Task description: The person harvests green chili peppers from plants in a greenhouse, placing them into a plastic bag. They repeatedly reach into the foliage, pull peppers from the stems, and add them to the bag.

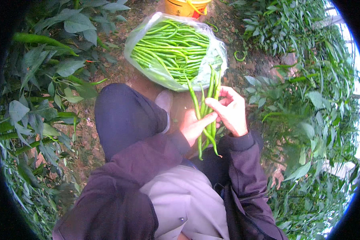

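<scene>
holding a small bunch of long slender green peppers (213, 127) between both hands, above the lap.
clamping it in the left hand's (193, 127) grip, thumb laid across; pinching it higher up in the right hand's (232, 112) grip. overlapping, in view, the near edge of an open clear plastic bag (170, 81) full of similar peppers. showing beyond that: a yellow plastic bucket (181, 9); on either side, leafy green plants (316, 100).

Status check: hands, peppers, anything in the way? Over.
Left hand and right hand gripping peppers. Upper tips overlapping bag in view. Bucket beyond bag, not between it and hands.
</scene>
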Demonstrator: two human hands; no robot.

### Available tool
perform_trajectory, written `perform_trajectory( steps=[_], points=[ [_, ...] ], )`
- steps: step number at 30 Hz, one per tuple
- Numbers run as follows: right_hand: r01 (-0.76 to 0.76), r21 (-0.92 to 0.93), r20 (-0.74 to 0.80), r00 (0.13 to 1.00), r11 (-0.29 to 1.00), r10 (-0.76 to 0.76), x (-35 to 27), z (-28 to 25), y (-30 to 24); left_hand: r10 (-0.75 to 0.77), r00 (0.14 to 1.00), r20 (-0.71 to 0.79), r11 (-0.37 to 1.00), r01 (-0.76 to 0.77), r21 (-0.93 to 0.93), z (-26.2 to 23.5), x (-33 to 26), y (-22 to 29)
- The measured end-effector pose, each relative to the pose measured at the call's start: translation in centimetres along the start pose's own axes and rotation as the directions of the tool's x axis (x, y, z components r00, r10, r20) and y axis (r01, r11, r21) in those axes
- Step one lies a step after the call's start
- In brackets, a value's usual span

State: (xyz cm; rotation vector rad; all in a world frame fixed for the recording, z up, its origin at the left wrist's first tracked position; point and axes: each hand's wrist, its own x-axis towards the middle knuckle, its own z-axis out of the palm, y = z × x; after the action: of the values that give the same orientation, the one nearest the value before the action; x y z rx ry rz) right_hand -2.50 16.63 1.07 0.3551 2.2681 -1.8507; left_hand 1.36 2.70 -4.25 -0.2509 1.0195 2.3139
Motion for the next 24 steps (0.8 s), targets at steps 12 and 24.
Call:
perform_trajectory(
  steps=[12, 24],
  points=[
    [0.39, -0.404, -0.021, 0.9, 0.827, -0.435, -4.1, -0.6, 1.7, 0.247, 0.957, 0.152, 0.89, -0.286, 0.354, -0.6, -0.2, -2.3],
    [0.197, -0.215, -0.12, 0.967, 0.957, -0.226, -4.8, 1.0, 2.8, 0.427, 0.889, 0.164, 0.486, -0.379, 0.788, -0.9, -1.2, -2.2]
  ],
)
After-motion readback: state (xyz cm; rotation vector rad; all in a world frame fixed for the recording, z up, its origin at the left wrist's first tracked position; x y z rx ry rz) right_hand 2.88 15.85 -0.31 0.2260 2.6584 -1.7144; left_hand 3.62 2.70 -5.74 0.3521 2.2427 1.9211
